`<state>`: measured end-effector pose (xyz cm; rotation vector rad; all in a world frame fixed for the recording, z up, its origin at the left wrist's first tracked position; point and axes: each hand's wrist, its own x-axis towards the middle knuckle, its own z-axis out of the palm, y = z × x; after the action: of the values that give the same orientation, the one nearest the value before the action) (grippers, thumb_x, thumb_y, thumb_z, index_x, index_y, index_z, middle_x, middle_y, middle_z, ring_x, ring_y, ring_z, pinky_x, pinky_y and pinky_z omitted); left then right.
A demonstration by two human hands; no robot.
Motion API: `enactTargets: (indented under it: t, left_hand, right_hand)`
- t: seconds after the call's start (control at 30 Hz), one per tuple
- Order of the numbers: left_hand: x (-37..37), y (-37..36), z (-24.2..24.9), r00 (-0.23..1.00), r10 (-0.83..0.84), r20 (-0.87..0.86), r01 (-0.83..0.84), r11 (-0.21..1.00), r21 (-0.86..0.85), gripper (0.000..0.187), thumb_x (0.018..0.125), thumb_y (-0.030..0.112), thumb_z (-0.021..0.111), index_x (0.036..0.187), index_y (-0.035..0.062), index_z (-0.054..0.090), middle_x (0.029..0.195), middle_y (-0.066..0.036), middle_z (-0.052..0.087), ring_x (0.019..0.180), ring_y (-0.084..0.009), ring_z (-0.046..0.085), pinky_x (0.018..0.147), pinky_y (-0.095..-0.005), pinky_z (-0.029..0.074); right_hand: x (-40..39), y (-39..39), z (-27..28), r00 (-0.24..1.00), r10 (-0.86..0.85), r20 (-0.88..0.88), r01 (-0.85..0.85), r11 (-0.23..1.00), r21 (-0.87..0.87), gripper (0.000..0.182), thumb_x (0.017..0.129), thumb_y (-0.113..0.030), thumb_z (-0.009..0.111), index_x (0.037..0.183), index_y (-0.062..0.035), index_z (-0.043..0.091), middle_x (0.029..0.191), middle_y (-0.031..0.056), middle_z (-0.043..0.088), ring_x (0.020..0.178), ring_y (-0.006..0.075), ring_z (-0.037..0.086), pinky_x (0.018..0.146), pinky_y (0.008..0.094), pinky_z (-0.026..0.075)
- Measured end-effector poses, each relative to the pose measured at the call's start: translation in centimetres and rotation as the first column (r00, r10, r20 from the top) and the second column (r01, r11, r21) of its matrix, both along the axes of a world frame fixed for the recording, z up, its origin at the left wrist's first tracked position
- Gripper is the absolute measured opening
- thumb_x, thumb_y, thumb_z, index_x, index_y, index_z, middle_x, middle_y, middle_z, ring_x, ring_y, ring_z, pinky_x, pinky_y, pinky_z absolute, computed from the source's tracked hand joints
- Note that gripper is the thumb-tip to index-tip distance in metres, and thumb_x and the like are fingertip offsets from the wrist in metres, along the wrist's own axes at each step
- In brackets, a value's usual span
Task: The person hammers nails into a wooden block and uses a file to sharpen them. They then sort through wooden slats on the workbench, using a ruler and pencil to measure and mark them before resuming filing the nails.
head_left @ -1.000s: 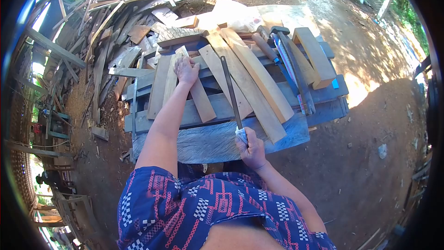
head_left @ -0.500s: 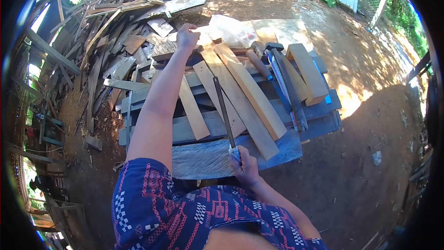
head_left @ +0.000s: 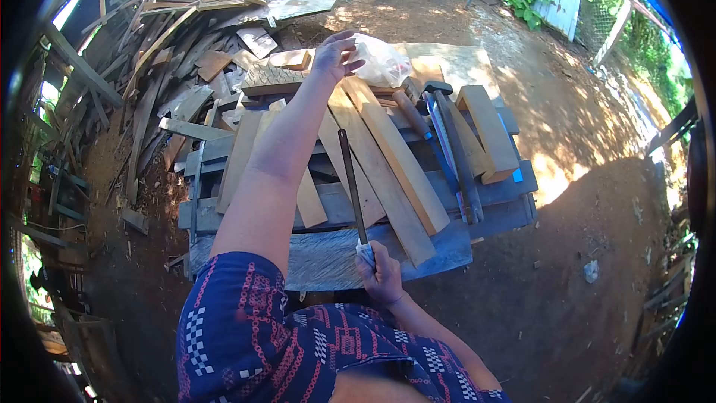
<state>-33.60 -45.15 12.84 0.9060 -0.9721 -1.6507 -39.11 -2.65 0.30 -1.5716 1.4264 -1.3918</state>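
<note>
Several planks cross the worktop, partly hidden by an arm.
Left hand released beside far bag; right hand grasping dark rod.

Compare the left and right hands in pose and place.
The left hand is open, fingers spread; the right hand is closed around the wrapped end of a dark rod.
The left hand is by the plastic bag; the right hand is nearer the body.
Both are bare.

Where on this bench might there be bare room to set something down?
The front board looks bare between the left arm and right hand, and again right of the long planks. They crowd the middle; tools crowd the right side.
</note>
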Motion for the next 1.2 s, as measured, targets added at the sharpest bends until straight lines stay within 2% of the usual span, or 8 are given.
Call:
enactTargets:
  t: [0.1, 0.23, 0.37, 0.63, 0.9, 1.03, 1.17, 1.2]
  left_hand:
    - [0.1, 0.6, 1.0, 0.997, -0.034, -0.069, 0.029, 0.996, -0.078, 0.038, 0.084, 0.005, 0.068, 0.12, 0.0066, 0.06, 0.082, -0.003, 0.058, 0.077, -0.0179, 0.063, 0.066, -0.0358, 0.059]
    - [1.5, 3.6, 5.4, 0.864, -0.165, 0.476, 0.417, 0.763, -0.493, 0.041, 0.085, 0.005, 0.068, 0.124, 0.0042, 0.054, 0.073, -0.001, 0.06, 0.065, -0.0121, 0.064, 0.061, -0.0277, 0.055]
    - [3.8, 6.3, 4.7, 0.404, 0.043, 0.914, 0.684, 0.649, -0.333, 0.042, 0.083, 0.003, 0.061, 0.123, 0.0089, 0.05, 0.069, -0.003, 0.057, 0.064, -0.0116, 0.06, 0.059, -0.029, 0.05]
    - [3.4, 3.1, 3.8, 0.05, 0.426, 0.903, 0.564, 0.735, -0.377, 0.02, 0.071, 0.015, 0.065, 0.089, 0.009, 0.071, 0.091, -0.011, 0.067, 0.088, -0.0304, 0.066, 0.079, -0.038, 0.052]
    - [-3.0, -2.7, 1.1, -0.324, 0.085, 0.942, 0.55, 0.827, 0.114, 0.016, 0.079, 0.012, 0.061, 0.086, 0.0066, 0.075, 0.082, -0.009, 0.073, 0.073, -0.0231, 0.071, 0.07, -0.0385, 0.055]
    - [-4.3, -5.1, -2.0, -0.352, 0.229, 0.908, 0.693, 0.716, 0.088, 0.014, 0.079, 0.013, 0.063, 0.08, 0.0052, 0.074, 0.073, -0.01, 0.071, 0.068, -0.0207, 0.069, 0.065, -0.0361, 0.054]
    - [-3.7, -3.0, -1.6, 0.46, 0.226, 0.858, 0.336, 0.851, -0.404, 0.055, 0.075, 0.012, 0.063, 0.13, 0.0076, 0.059, 0.103, -0.019, 0.071, 0.083, -0.0269, 0.07, 0.069, -0.0357, 0.055]
    - [-3.4, -4.7, -1.9, 0.398, 0.256, 0.881, 0.429, 0.797, -0.426, 0.074, 0.073, 0.01, 0.062, 0.144, 0.0122, 0.043, 0.109, -0.021, 0.068, 0.085, -0.029, 0.069, 0.07, -0.036, 0.054]
  right_hand:
    - [0.1, 0.1, -0.2, 1.0, -0.012, -0.003, 0.012, 1.0, -0.014, 0.034, 0.089, -0.017, 0.067, 0.116, -0.0028, 0.051, 0.081, 0.0154, 0.067, 0.071, 0.0352, 0.068, 0.058, 0.0397, 0.053]
    - [0.0, 0.0, 0.2, 1.0, -0.03, -0.005, 0.03, 0.999, -0.021, 0.033, 0.09, -0.017, 0.066, 0.116, -0.0036, 0.051, 0.08, 0.0156, 0.067, 0.071, 0.0354, 0.068, 0.059, 0.04, 0.053]
    - [0.2, 0.2, 0.1, 1.0, -0.022, 0.004, 0.022, 1.0, -0.006, 0.033, 0.09, -0.017, 0.065, 0.116, -0.004, 0.051, 0.082, 0.016, 0.067, 0.073, 0.0359, 0.068, 0.06, 0.0409, 0.053]
    - [0.3, 0.1, -0.1, 1.0, -0.026, -0.002, 0.026, 1.0, 0.001, 0.034, 0.09, -0.018, 0.066, 0.117, -0.004, 0.051, 0.083, 0.0167, 0.068, 0.074, 0.0367, 0.068, 0.06, 0.0415, 0.053]
    - [0.3, 0.2, 0.6, 0.999, -0.037, -0.007, 0.037, 0.999, 0.013, 0.033, 0.091, -0.019, 0.066, 0.116, -0.0044, 0.051, 0.082, 0.0156, 0.068, 0.073, 0.0347, 0.069, 0.06, 0.0396, 0.053]
    - [0.1, 0.1, 0.4, 0.999, -0.038, -0.015, 0.038, 0.999, -0.01, 0.032, 0.091, -0.018, 0.065, 0.116, -0.0044, 0.051, 0.082, 0.015, 0.067, 0.072, 0.0337, 0.069, 0.06, 0.0392, 0.053]
    - [0.1, 0.2, 0.3, 0.999, -0.03, -0.013, 0.03, 1.0, -0.005, 0.032, 0.091, -0.015, 0.065, 0.117, -0.0032, 0.051, 0.082, 0.0146, 0.067, 0.072, 0.0313, 0.069, 0.061, 0.0367, 0.053]
    - [0.1, 0.2, 0.3, 0.999, -0.031, -0.019, 0.031, 0.999, -0.004, 0.032, 0.09, -0.013, 0.066, 0.117, -0.0024, 0.052, 0.081, 0.0142, 0.066, 0.072, 0.029, 0.069, 0.063, 0.034, 0.052]
